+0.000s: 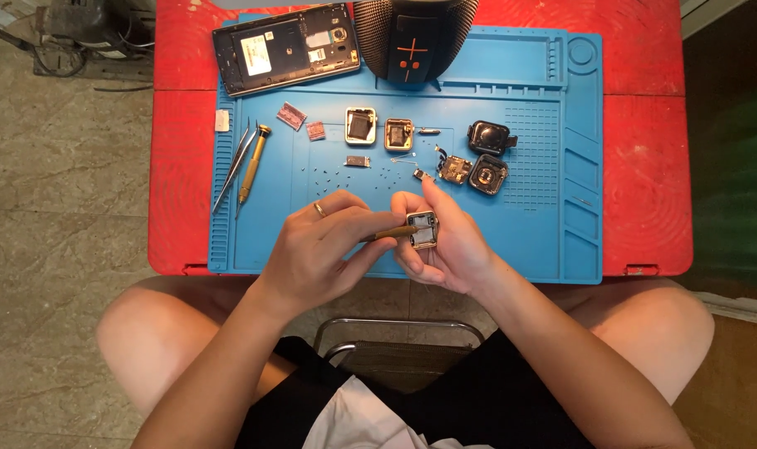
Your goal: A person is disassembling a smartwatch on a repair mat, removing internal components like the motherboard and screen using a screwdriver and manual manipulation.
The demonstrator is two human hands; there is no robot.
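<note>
Two hands meet over the blue mat [511, 249]. The right hand [445, 241] has its fingers closed around a small square casing [422, 229]; the left hand [320, 249] pinches a brass screwdriver [388, 235], its tip seemingly touching the casing. Loose parts [453, 169] lie beyond, on the red counter [644, 166].

A mat [528, 241] is laid on a table [644, 166]. At the mat's far left corner an opened phone [285, 48] is placed, with a speaker [412, 37] to its right. Tweezers [233, 166] and a screwdriver [252, 165] are set along the left side. Small parts [361, 125] are spread across the middle. Near the front edge, a small case [422, 229] is held in the right hand [445, 245], and a tool [388, 236] in the left hand [320, 249] is laid against it.
</note>
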